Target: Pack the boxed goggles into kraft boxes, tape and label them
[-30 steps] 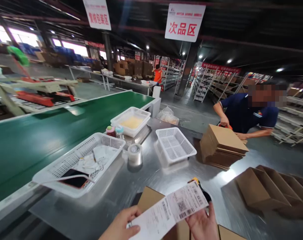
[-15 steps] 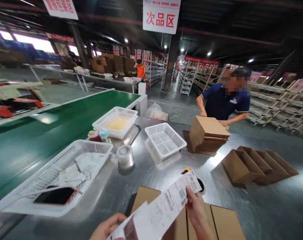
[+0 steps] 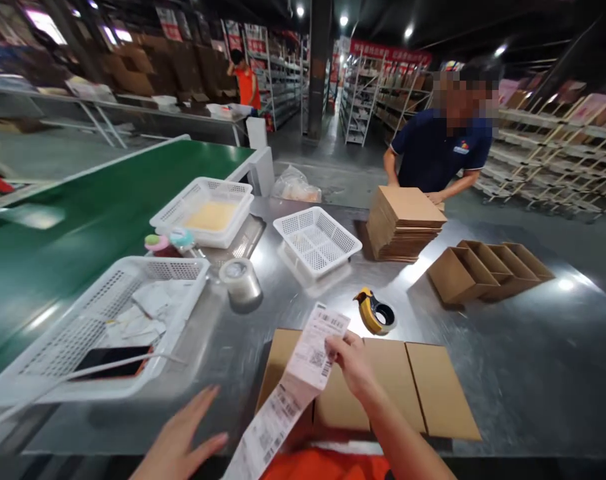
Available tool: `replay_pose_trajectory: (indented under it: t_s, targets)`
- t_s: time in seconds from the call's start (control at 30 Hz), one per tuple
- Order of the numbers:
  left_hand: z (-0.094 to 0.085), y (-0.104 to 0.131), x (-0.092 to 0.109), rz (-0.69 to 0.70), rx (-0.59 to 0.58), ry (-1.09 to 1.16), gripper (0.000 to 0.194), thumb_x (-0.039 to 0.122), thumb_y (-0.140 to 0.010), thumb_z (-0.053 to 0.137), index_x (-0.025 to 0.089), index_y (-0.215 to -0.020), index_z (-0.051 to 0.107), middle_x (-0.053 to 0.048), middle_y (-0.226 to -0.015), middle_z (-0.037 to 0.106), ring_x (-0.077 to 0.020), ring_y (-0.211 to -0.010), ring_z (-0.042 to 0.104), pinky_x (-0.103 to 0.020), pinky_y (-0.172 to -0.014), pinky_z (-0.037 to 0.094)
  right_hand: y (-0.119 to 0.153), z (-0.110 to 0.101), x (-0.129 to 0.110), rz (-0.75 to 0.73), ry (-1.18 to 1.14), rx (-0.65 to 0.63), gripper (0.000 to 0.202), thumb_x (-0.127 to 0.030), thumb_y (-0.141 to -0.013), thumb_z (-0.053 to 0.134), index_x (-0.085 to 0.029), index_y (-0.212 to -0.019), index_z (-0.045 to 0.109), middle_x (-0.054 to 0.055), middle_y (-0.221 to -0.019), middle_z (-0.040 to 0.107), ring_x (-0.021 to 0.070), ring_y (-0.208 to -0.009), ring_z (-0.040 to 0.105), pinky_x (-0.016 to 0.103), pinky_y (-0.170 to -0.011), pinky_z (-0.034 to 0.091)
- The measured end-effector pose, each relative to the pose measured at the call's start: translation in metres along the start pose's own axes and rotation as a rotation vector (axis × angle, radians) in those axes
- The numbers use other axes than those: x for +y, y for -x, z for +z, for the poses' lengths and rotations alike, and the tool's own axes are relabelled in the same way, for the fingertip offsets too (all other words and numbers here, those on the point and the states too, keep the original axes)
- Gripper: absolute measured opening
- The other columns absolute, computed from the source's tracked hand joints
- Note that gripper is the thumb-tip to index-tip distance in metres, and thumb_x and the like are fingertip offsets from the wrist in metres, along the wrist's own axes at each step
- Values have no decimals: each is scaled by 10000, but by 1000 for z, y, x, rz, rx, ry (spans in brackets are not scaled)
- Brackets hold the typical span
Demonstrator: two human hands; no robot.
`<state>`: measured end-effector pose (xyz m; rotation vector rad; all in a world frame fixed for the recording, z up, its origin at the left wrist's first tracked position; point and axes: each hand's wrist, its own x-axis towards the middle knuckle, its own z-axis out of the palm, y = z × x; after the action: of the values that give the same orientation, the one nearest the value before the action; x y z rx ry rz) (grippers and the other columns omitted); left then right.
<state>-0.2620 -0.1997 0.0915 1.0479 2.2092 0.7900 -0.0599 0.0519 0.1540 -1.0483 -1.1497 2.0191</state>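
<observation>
My right hand [image 3: 353,360] pinches a long strip of printed shipping labels [image 3: 310,357] near its upper end. The strip shows barcodes and hangs folded down toward the bottom edge. My left hand [image 3: 185,437] is apart from the strip, fingers spread, over the metal table at lower left. Beneath the strip lie several closed cardboard boxes [image 3: 395,380] in a row, partly hidden by my right arm. A yellow tape dispenser [image 3: 370,312] rests on the table just beyond the boxes.
White baskets [image 3: 317,243] stand on the metal table, one holding a phone [image 3: 113,362] and papers. A clear tape roll [image 3: 240,281] is near them. Flattened cardboard [image 3: 405,223] and open boxes [image 3: 487,270] lie farther right, by a co-worker [image 3: 440,147]. A green conveyor [image 3: 117,193] runs left.
My left hand has let go of the label strip and moved left, opening. My right hand has shifted left with the strip, uncovering the tape dispenser. The view has tilted down.
</observation>
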Motion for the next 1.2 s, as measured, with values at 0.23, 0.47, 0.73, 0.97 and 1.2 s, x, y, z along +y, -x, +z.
replay_pose_trajectory:
  t_s: [0.23, 0.47, 0.73, 0.97, 1.2]
  targets:
    - [27, -58, 113, 102, -438, 604, 493, 515, -622, 769, 103, -892, 759, -108, -879, 763, -289, -896, 677, -369, -866, 515, -6, 20, 16, 32, 26, -121, 366, -457, -577, 802, -171, -747, 649, -21, -645, 610, 100, -551, 485, 247, -546, 426]
    - [32, -44, 122, 47, -415, 636, 582, 682, -685, 672, 119, -804, 762, -60, -735, 709, -220, -752, 604, -314, -750, 484, 13, -17, 25, -518, 715, 99, 668, -426, -840, 572, -200, -1440, 386, 162, -1472, 450, 322, -1347, 425, 529, -1119, 326]
    - [69, -19, 145, 45, -558, 554, 652, 748, -706, 595, 155, -922, 759, -71, -856, 722, -225, -791, 589, -323, -785, 491, 59, -47, 25, -297, 584, -571, 581, -604, -831, 582, -208, -1250, 656, 88, -1147, 711, 240, -1029, 646, 356, -929, 480]
    - [89, 4, 163, -50, -642, 574, 662, 750, -736, 550, 145, -925, 743, -50, -789, 687, -206, -771, 561, -285, -734, 465, 69, -75, 44, 92, 175, -614, 575, -618, -778, 673, -199, -1170, 719, 40, -953, 724, 171, -829, 621, 289, -805, 466]
    - [75, 19, 155, -117, -624, 465, 596, 709, -720, 582, 152, -869, 734, -50, -844, 692, -214, -800, 555, -280, -753, 463, 65, -76, 62, 234, 126, -671, 526, -594, -734, 735, -198, -1080, 753, 23, -906, 719, 126, -777, 608, 248, -766, 442]
